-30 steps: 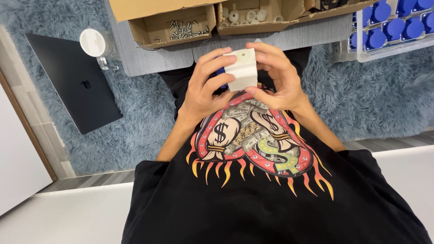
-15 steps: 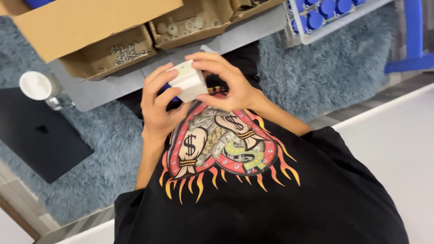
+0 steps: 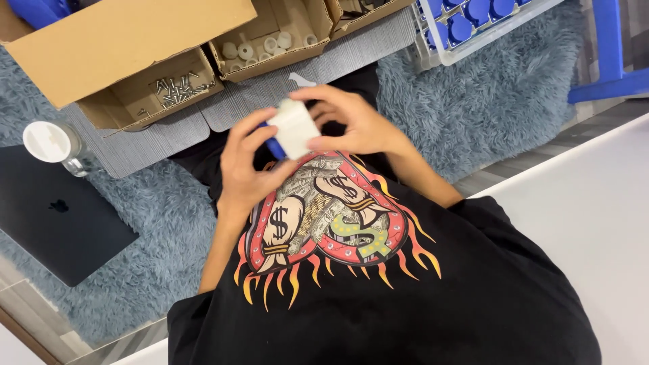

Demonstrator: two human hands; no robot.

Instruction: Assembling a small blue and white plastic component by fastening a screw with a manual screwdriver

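white block (image 3: 295,127): near face and underside covered by the fingers of both hands; its shape can't be made out in full
blue piece (image 3: 274,147): only a sliver shows between the left hand (image 3: 247,169) and the block; what it is can't be told
tray of blue caps (image 3: 473,20): cut off by the top edge
cardboard boxes (image 3: 135,40): tops run out of the picture; the small parts inside are too tiny to tell apart
blue frame (image 3: 612,61): only partly in view at the right

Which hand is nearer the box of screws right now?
Left. The left hand sits just below the box of screws, gripping the white block. The right hand holds the block's far side, farther away.
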